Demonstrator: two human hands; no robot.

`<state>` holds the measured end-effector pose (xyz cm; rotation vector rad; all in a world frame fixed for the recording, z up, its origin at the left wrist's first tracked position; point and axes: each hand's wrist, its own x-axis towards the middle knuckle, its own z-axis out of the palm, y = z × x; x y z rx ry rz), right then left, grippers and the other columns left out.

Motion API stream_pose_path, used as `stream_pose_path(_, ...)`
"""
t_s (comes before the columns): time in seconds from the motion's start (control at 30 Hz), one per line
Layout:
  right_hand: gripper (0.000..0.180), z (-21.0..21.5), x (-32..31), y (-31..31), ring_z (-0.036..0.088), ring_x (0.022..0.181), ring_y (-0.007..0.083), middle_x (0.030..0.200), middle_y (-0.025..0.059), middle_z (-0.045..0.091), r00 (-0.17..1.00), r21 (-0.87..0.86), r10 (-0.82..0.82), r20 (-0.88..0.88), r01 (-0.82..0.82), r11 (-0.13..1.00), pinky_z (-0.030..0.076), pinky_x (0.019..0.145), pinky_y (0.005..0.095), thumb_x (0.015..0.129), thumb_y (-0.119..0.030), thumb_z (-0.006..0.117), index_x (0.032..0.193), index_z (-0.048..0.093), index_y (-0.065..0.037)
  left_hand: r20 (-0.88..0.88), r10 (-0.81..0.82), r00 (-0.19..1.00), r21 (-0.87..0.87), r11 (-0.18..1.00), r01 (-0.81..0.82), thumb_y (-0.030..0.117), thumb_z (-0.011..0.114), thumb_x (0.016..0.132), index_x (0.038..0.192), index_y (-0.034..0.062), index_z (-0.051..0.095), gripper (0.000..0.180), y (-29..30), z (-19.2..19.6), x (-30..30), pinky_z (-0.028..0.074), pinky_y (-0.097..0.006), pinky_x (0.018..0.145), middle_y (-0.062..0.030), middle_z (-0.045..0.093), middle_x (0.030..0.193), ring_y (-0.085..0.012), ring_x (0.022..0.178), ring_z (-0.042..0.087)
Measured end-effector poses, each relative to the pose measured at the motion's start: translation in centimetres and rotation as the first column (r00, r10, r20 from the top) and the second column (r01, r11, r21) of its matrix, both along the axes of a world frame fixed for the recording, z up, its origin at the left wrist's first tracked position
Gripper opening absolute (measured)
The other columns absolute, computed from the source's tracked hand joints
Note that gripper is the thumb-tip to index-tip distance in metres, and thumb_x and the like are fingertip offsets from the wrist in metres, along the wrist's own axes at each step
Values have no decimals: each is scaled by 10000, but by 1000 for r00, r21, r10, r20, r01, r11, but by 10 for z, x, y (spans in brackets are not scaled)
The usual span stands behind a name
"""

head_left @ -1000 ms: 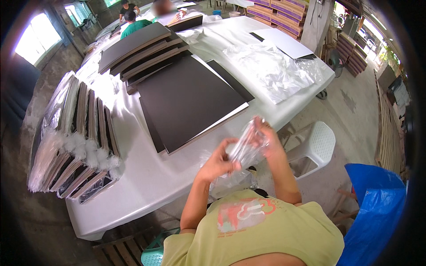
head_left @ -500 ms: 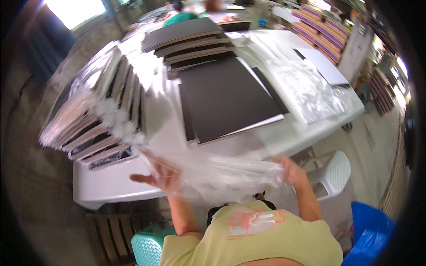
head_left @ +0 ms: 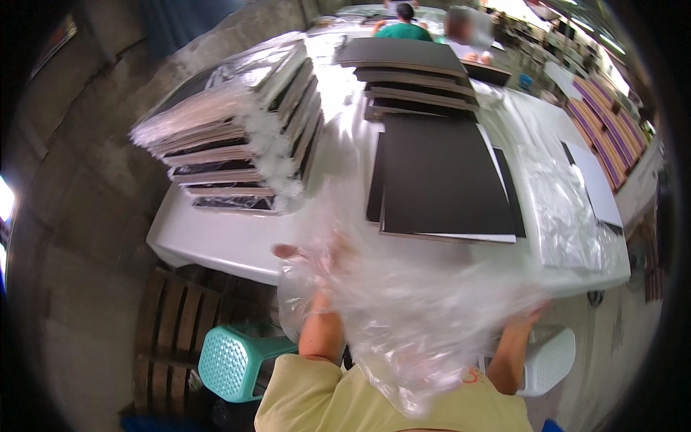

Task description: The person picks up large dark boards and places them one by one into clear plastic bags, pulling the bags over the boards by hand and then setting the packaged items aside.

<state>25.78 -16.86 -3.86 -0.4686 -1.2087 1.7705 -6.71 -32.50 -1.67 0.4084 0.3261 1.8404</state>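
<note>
Spanning clear film (head_left: 425,309) before me, at the table's (head_left: 223,234) 6 o'clock edge.
Film: thin, crinkled, glossy, sagging; best kept level, drawn gently so it won't tear, edges even. My left hand (head_left: 327,253): thumb out, fingers veiled by film; my right hand (head_left: 531,312): blurred at its far edge; whether either grips, I cannot tell. From film, 12 o'clock: flat matte black boards (head_left: 439,173); 10 o'clock: plastic-wrapped stack (head_left: 216,133), frothy-edged.

A teal stool (head_left: 229,363) stands near a slatted wooden pallet (head_left: 170,313), a white stool (head_left: 554,360) farther right.
</note>
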Motion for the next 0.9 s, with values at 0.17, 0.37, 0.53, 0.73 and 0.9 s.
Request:
stream_pose_path(0.17, 556, -17, 19, 66, 537, 791, 141, 1167, 113, 391, 996, -49, 35, -83, -39, 998, 432, 722, 308, 855, -428, 435, 1273, 285, -93, -692, -604, 394, -386, 772, 506, 226, 625, 762, 1031, 27, 588, 337, 18, -31, 12, 491, -335, 629, -120, 605, 885, -222, 774, 594)
stream_pose_path(0.37, 631, -109, 10, 111, 560, 860, 161, 1309, 145, 359, 919, -174, 394, -9, -390, 904, 438, 798, 326, 875, -459, 388, 1359, 202, -99, 84, 500, 862, 213, 836, -506, 586, 477, 772, 1310, 175, 256, 711, 27, 52, 5, 434, -345, 516, -75, 558, 814, -143, 559, 497)
stream_pose_path(0.53, 628, -11, -34, 92, 522, 951, 192, 1315, 131, 359, 534, 144, 627, -567, -686, 714, 388, 877, 358, 879, -468, 358, 1369, 160, -129, -178, 120, 977, 581, 814, 6, 788, 457, 595, 1364, 276, 163, 970, 56, 37, 16, 405, -273, 536, -82, 550, 891, -134, 563, 495)
stream_pose_path(0.73, 581, 19, -38, 112, 405, 1122, 243, 1325, 126, 342, 112, 461, 612, -783, -556, 692, 293, 971, 391, 892, -395, 373, 1357, 182, -103, -212, 103, 972, 30, 995, -99, 683, 616, 528, 1304, 52, 309, 1046, 48, 26, 52, 421, -317, 796, -81, 485, 1141, -168, 970, 477)
stream_pose_path(0.9, 584, 47, -14, 156, 369, 1183, 250, 1299, 113, 366, -29, 511, 550, -835, -413, 754, 270, 996, 390, 849, -339, 449, 1325, 237, -73, -335, -468, 818, -387, 860, 334, 239, 771, 581, 1238, 16, 399, 787, 29, -95, 81, 452, -339, 800, -110, 545, 1078, -224, 968, 529)
